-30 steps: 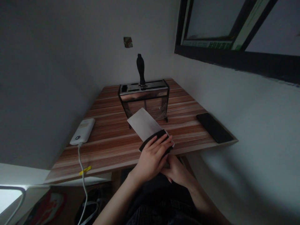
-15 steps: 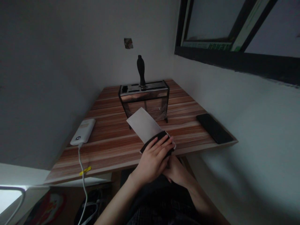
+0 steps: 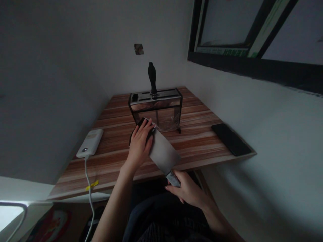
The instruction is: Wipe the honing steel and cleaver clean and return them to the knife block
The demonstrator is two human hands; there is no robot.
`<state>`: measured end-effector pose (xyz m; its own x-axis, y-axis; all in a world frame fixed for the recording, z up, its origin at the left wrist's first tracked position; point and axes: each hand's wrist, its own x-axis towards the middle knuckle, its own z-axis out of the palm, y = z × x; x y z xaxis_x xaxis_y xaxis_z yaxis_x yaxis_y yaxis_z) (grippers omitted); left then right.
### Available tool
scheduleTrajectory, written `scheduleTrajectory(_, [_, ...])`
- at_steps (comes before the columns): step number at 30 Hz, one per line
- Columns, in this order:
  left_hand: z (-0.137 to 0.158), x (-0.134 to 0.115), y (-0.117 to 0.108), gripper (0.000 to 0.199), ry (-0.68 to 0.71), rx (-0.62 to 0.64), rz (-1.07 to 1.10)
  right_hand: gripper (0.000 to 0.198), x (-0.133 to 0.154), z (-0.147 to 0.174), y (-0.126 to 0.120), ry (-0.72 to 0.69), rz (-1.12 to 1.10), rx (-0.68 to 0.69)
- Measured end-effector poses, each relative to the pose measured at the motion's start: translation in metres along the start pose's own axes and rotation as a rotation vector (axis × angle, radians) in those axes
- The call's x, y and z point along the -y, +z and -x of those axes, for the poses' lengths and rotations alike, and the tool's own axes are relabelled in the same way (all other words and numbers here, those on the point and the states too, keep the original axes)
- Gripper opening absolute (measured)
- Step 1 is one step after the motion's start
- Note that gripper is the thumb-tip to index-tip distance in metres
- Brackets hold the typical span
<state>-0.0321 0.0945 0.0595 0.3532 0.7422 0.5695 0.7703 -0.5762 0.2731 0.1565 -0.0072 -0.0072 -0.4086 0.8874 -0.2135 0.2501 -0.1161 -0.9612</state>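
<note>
A cleaver (image 3: 164,150) with a broad, pale metal blade slants over the table's front edge, its tip end pointing away to the left. My right hand (image 3: 188,188) is closed round its grey handle. My left hand (image 3: 140,141) presses a black cloth (image 3: 131,136) with a light edge against the far end of the blade, fingers laid over the cloth. That end of the blade is hidden under the hand and cloth. Just behind stands a knife block (image 3: 168,116) with clear sides and a slotted metal top. A black-handled tool (image 3: 152,77) is upright in it.
The wood-grain table (image 3: 118,134) fits between two walls. On its left lies a white power bank (image 3: 90,143) with a white cable (image 3: 88,188) hanging over the front edge, near yellow tape (image 3: 92,185). A black phone (image 3: 233,139) lies at the right edge.
My left hand has slid the cloth away from the handle end, along the blade to its far end. The cleaver's handle now shows in my right hand, which has barely moved.
</note>
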Motion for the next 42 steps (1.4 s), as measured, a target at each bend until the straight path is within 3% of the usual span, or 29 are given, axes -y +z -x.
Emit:
scheduleTrajectory(7, [0.002, -0.004, 0.003, 0.039, -0.024, -0.036, -0.033, 0.013, 0.001, 0.001, 0.001, 0.028, 0.001, -0.001])
scheduleTrajectory(23, [0.034, -0.069, 0.025, 0.040, 0.199, 0.257, 0.141, 0.011, 0.002, -0.001, -0.009, -0.036, 0.004, -0.078])
scheduleTrajectory(28, [0.039, -0.075, 0.025, 0.040, 0.258, 0.317, 0.178, 0.013, -0.001, -0.001, -0.010, -0.006, 0.016, -0.106])
scheduleTrajectory(32, [0.043, -0.079, 0.027, 0.040, 0.304, 0.340, 0.224, 0.032, 0.001, 0.001, -0.009, 0.018, -0.021, -0.146])
scheduleTrajectory(39, [0.045, -0.075, 0.027, 0.042, 0.291, 0.355, 0.425, 0.027, 0.005, -0.002, -0.008, -0.017, -0.063, -0.101])
scheduleTrajectory(42, [0.047, -0.068, 0.024, 0.041, 0.220, 0.309, 0.564, 0.022, 0.003, -0.006, -0.008, -0.026, -0.030, -0.123])
